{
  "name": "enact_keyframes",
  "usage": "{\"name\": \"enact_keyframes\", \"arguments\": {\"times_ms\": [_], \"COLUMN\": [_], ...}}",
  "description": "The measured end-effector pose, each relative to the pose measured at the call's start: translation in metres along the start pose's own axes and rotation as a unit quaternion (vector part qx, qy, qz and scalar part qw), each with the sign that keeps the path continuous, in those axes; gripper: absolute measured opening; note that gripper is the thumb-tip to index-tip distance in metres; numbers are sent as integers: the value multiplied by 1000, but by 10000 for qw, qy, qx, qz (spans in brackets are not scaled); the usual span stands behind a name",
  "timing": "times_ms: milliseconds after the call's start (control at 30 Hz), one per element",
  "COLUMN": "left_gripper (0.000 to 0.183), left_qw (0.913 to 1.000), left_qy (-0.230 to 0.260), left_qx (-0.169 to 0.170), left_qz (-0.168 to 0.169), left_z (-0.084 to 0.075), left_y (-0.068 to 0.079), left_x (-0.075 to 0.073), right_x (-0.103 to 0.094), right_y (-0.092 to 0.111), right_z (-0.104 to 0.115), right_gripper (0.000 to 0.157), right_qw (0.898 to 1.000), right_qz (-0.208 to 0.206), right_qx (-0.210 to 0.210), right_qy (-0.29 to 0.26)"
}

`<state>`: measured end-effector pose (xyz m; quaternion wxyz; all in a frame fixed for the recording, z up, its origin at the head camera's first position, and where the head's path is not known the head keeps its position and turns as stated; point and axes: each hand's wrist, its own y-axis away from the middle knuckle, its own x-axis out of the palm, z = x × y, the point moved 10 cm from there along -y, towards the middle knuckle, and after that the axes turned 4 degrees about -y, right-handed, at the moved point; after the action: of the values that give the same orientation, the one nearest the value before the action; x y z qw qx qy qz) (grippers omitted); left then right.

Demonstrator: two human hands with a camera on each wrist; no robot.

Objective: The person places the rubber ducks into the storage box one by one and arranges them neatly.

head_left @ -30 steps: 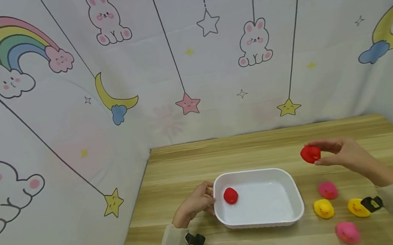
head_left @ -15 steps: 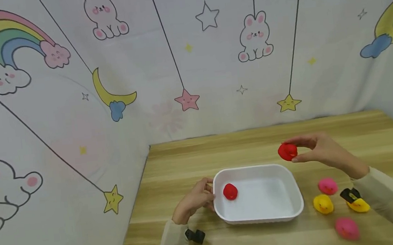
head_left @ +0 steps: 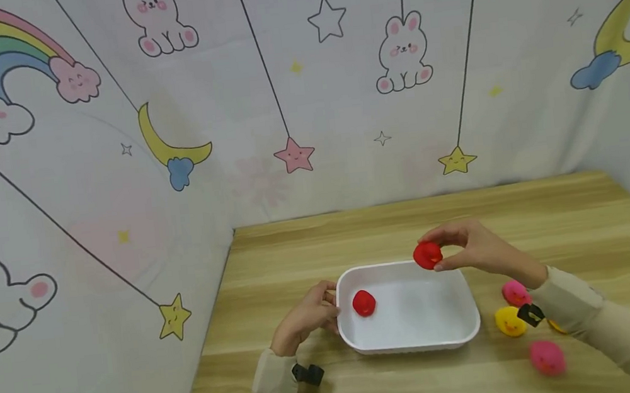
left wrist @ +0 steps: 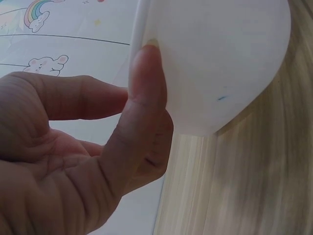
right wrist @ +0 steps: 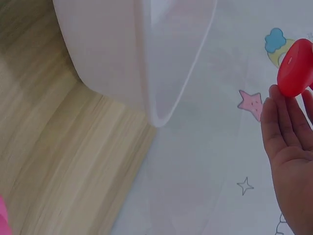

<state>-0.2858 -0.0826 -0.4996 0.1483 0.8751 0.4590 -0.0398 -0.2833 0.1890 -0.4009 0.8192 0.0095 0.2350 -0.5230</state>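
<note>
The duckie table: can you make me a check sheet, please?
Surface: brown wood-grain table.
Job's things: white rectangular plastic tub, holding a small round red toy; right of it, two round pink toy ducks and a yellow toy duck, plus a yellow bit behind a beige cloth sleeve.
Clutter: nothing seen.
Hands: left hand holds the tub's left edge; right hand pinches a small red toy duck near the tub's far rim.
Cables: nothing seen.
Surroundings: white cloth backdrop, printed stars, rabbits.

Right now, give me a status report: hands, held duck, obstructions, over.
Left hand touching white tray. Right hand gripping red duck, aloft near tray rim. Another red toy inside. No obstruction visible.
</note>
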Motion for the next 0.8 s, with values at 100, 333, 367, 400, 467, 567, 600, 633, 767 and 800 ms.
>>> {"name": "enact_keyframes", "arguments": {"times_ms": [100, 333, 367, 400, 467, 567, 600, 633, 767, 800], "left_gripper": [51, 52, 52, 52, 51, 51, 51, 51, 51, 51], "left_qw": [10000, 10000, 10000, 10000, 10000, 10000, 10000, 10000, 10000, 10000], "left_qy": [-18, -14, -11, -11, -11, -19, -20, -21, -42, -41], "left_qx": [-5, -17, -18, -20, -30, -35, -30, -29, 0, 10], "left_qz": [21, -12, -17, -27, -32, -41, -46, -45, -39, -37], "left_z": [0, -1, 0, 0, 2, 3, 3, 3, 0, 0], "left_y": [1, 1, 2, 2, 3, 4, 4, 4, 3, 3], "left_x": [1, 0, -1, -1, -1, -2, -2, -2, -1, -1], "right_x": [14, 35, 38, 40, 46, 55, 57, 60, 68, 69], "right_y": [-5, -16, -17, -19, -22, -24, -25, -26, -30, -31], "right_z": [-3, -4, -4, -3, -4, -7, -9, -10, -16, -18], "right_gripper": [48, 44, 44, 44, 44, 45, 45, 45, 44, 44], "right_qw": [9997, 9974, 9971, 9969, 9964, 9952, 9947, 9943, 9925, 9919], "right_qz": [195, 573, 610, 639, 693, 778, 791, 803, 859, 868], "right_qx": [170, 283, 258, 228, 195, 268, 306, 352, 458, 493], "right_qy": [20, 346, 380, 407, 458, 530, 576, 605, 744, 782]}}
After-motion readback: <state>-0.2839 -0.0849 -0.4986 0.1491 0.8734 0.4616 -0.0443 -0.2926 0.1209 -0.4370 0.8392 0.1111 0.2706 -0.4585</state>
